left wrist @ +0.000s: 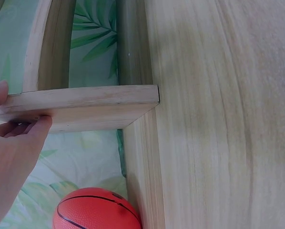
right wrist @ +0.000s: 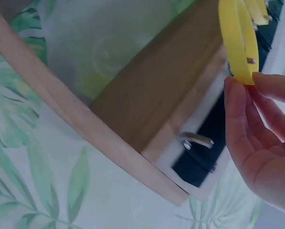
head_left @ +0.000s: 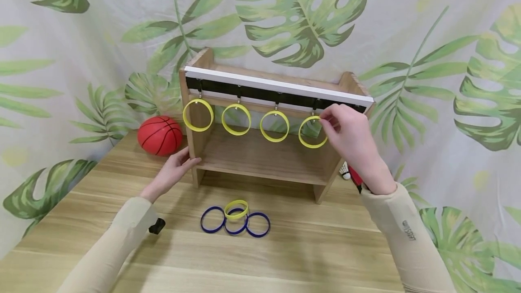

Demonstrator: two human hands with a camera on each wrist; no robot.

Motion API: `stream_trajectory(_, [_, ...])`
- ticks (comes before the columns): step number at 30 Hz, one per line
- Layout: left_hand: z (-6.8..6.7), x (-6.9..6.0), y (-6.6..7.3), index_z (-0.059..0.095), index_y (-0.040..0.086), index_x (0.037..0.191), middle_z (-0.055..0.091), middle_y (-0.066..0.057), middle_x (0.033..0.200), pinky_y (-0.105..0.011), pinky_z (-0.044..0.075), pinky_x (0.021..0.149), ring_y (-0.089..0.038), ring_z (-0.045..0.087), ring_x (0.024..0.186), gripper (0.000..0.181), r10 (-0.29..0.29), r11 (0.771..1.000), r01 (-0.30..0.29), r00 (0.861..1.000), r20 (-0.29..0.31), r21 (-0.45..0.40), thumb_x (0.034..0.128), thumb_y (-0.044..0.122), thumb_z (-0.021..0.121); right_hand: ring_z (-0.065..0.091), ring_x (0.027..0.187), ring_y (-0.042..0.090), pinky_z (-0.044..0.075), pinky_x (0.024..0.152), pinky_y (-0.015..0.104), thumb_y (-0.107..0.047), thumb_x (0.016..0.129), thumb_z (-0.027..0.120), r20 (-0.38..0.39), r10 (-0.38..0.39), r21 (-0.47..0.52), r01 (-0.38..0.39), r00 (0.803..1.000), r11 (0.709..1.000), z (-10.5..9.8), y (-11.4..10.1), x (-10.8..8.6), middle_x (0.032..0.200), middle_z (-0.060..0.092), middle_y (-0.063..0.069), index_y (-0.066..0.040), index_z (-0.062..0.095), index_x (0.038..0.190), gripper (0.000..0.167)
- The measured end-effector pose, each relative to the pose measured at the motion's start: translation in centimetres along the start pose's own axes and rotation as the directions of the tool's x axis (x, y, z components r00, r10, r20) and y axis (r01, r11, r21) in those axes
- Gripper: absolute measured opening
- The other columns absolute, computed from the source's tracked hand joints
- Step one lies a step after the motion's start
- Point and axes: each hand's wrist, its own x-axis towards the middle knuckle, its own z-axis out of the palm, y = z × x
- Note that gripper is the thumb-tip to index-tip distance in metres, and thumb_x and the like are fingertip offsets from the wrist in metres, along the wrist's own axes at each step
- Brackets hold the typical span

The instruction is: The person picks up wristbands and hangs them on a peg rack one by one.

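Observation:
The thumb and fingertips of my right hand [head_left: 352, 141] pinch the right edge of a yellow ring [head_left: 302, 135], which is at a hook on the wooden rack [head_left: 260, 159]. Three more yellow rings [head_left: 274, 139] hang to its left. In the right wrist view, the right hand [right wrist: 261, 138] holds the yellow ring [right wrist: 235, 43] beside a bare metal hook [right wrist: 197, 139] on the black strip. My left hand [head_left: 172, 173] grips the rack's left side panel low down; in the left wrist view the hand [left wrist: 18, 143] has thumb and fingers on opposite sides of the panel [left wrist: 95, 98].
Three blue rings [head_left: 258, 236] lie on the table [head_left: 195, 266], with a yellow ring [head_left: 236, 216] over the middle one. A red ball [head_left: 160, 135] is left of the rack, a shuttlecock [head_left: 344, 171] and a red item [head_left: 355, 177] right. A small black object [head_left: 157, 226] sits near the left sleeve.

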Motion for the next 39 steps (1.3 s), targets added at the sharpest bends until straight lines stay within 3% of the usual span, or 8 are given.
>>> stream_trajectory(9, [0.1, 0.0, -0.1, 0.032, 0.013, 0.156, 0.042, -0.015, 0.155, -0.043, 0.043, 0.110, -0.032, 0.042, 0.142, 0.061, 0.004, 1.000, -0.004, 1.000, -0.005, 0.001, 0.1023, 0.033, 0.055, 0.068, 0.074, 0.024, 0.060, 0.065, 0.036, 0.001, 0.087, 0.069, -0.021, 0.017, -0.016, -0.017, 1.000, 1.000, 0.4, 0.0, -0.5, 0.085, 0.069, 0.013, 0.001, 0.068, 0.091, 0.005])
stream_trajectory(15, [0.2, 0.1, -0.2, 0.034, 0.013, 0.155, 0.043, -0.015, 0.154, -0.026, 0.047, 0.106, -0.032, 0.043, 0.141, 0.060, 0.016, 1.000, -0.016, 1.000, -0.008, -0.009, 0.1021, 0.033, 0.055, 0.066, 0.072, 0.020, 0.058, 0.062, 0.031, 0.002, 0.084, 0.073, -0.038, -0.022, -0.009, 0.022, 0.999, 1.000, 0.0, -1.8, -3.5, 0.083, 0.069, 0.012, 0.002, 0.069, 0.092, 0.008])
stream_trajectory(19, [0.1, 0.1, -0.1, 0.035, 0.013, 0.154, 0.044, -0.015, 0.154, -0.014, 0.046, 0.101, -0.032, 0.043, 0.141, 0.059, 0.020, 1.000, -0.020, 1.000, -0.015, -0.012, 0.1024, 0.032, 0.055, 0.066, 0.070, 0.017, 0.059, 0.060, 0.025, 0.002, 0.080, 0.077, 0.025, -0.069, 0.072, 0.067, 0.997, 0.995, 2.7, -2.4, -6.5, 0.080, 0.069, 0.010, 0.001, 0.068, 0.088, 0.012])
stream_trajectory(23, [0.1, 0.1, -0.3, 0.035, 0.013, 0.155, 0.044, -0.015, 0.154, -0.021, 0.046, 0.105, -0.032, 0.042, 0.142, 0.059, 0.010, 1.000, -0.010, 1.000, -0.019, -0.006, 0.1025, 0.033, 0.055, 0.064, 0.067, 0.014, 0.056, 0.059, 0.020, 0.000, 0.079, 0.078, 0.118, -0.068, 0.129, 0.053, 0.991, 0.990, 7.8, -2.4, -10.3, 0.076, 0.067, 0.006, -0.003, 0.067, 0.084, 0.013])
stream_trajectory(26, [0.1, 0.1, -0.3, 0.034, 0.013, 0.155, 0.044, -0.015, 0.154, -0.034, 0.046, 0.110, -0.033, 0.041, 0.143, 0.059, 0.012, 1.000, -0.012, 1.000, -0.019, 0.004, 0.1026, 0.032, 0.054, 0.064, 0.066, 0.014, 0.053, 0.058, 0.016, 0.000, 0.080, 0.076, 0.248, -0.025, 0.167, -0.017, 0.968, 0.986, 11.6, -2.4, -13.1, 0.076, 0.067, 0.006, -0.004, 0.067, 0.083, 0.011])
stream_trajectory(31, [0.1, 0.1, -0.2, 0.033, 0.013, 0.156, 0.042, -0.016, 0.155, -0.048, 0.041, 0.112, -0.033, 0.040, 0.144, 0.060, 0.016, 1.000, -0.016, 1.000, -0.016, 0.010, 0.1027, 0.032, 0.054, 0.067, 0.069, 0.016, 0.054, 0.059, 0.016, 0.000, 0.082, 0.073, 0.456, 0.045, 0.156, -0.129, 0.889, 0.979, 16.2, -2.2, -16.2, 0.079, 0.069, 0.007, -0.004, 0.067, 0.084, 0.007])
stream_trajectory(34, [0.1, 0.0, -0.2, 0.032, 0.013, 0.156, 0.041, -0.016, 0.156, -0.047, 0.041, 0.112, -0.034, 0.040, 0.144, 0.061, 0.008, 1.000, -0.008, 1.000, -0.010, 0.009, 0.1026, 0.033, 0.054, 0.060, 0.065, 0.010, 0.049, 0.057, 0.017, -0.005, 0.083, 0.074, 0.512, 0.056, 0.112, -0.131, 0.857, 0.985, 17.7, -2.0, -17.0, 0.075, 0.067, 0.003, -0.007, 0.068, 0.081, 0.006])
stream_trajectory(39, [0.1, 0.0, -0.2, 0.032, 0.014, 0.156, 0.042, -0.015, 0.155, -0.041, 0.043, 0.111, -0.032, 0.040, 0.144, 0.061, 0.007, 1.000, -0.007, 1.000, -0.011, 0.003, 0.1024, 0.033, 0.054, 0.048, 0.059, 0.003, 0.042, 0.052, 0.016, -0.013, 0.086, 0.074, 0.558, 0.085, 0.075, -0.152, 0.825, 0.986, 19.0, -2.0, -17.0, 0.069, 0.062, -0.002, -0.010, 0.068, 0.077, 0.011])
